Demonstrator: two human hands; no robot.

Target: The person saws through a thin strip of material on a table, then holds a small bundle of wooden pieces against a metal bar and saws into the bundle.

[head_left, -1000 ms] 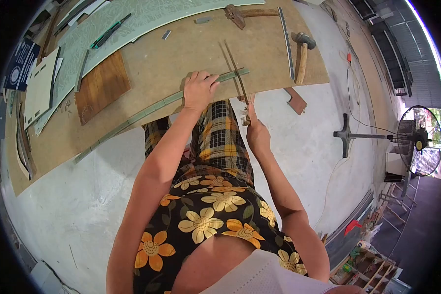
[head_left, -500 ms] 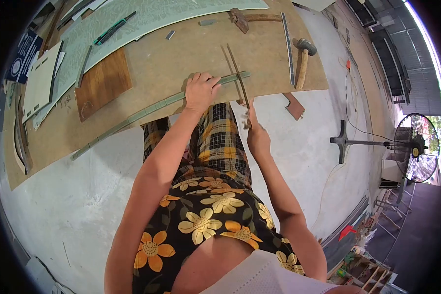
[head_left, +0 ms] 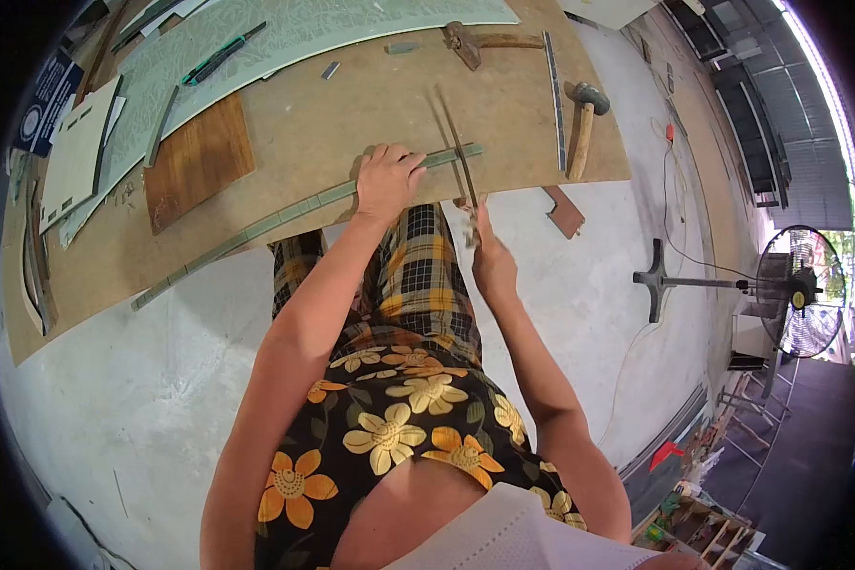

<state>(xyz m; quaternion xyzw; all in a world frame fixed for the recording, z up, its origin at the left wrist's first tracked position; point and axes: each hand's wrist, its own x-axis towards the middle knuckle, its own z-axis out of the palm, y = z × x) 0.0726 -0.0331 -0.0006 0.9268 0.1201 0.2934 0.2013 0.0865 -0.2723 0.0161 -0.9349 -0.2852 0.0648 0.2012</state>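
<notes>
A long, narrow green strip (head_left: 294,208) marked into segments lies along the board's near edge, its left end jutting past the edge. My left hand (head_left: 385,180) presses down on it near its right end, fingers curled over it. In my right hand (head_left: 493,264) is a thin-bladed saw (head_left: 462,161), seen almost edge-on from above. Its blade crosses the strip close to the right end, pointing away from me. The saw's handle is mostly hidden by my fingers.
On the brown board (head_left: 351,104) lie a hammer (head_left: 465,46), a mallet (head_left: 587,123), a dark narrow strip (head_left: 555,100), a wooden panel (head_left: 199,161), and a green utility knife (head_left: 220,55) on a patterned sheet. A standing fan (head_left: 800,290) is at the right.
The whole view has shifted slightly. My right hand and the saw have moved only a little, with the blade across the strip in both frames; my left hand stays in place.
</notes>
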